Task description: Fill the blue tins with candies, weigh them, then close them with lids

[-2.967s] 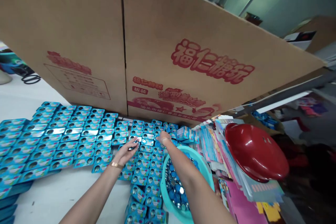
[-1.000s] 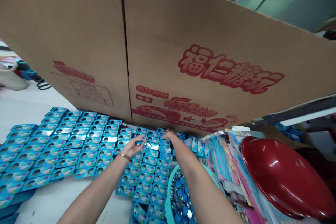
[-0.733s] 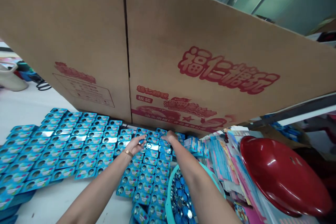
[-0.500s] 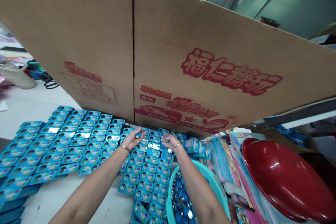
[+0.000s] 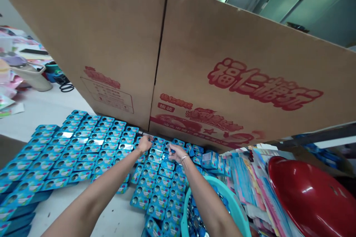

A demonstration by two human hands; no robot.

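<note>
Rows of small blue tins (image 5: 83, 148) with round windows cover the white table (image 5: 39, 107). My left hand (image 5: 145, 143) reaches to the far row, fingers curled over a tin near the cardboard wall. Beside it my right hand (image 5: 175, 152), a thin bracelet on its wrist, pinches something small and blue above the tins. What either hand holds is too small to name. A teal basin (image 5: 236, 211) of round blue and silver discs sits under my right forearm.
Tall brown cardboard boxes (image 5: 222, 63) with red print stand along the back of the table. A red bowl (image 5: 314, 196) rests on stacked coloured printed cards (image 5: 244, 170) at the right. A white container (image 5: 33, 77) and clutter lie far left.
Both hands have moved forward to the far row by the cardboard. The left hand's fingers have curled shut. The view has swung left and tilted.
</note>
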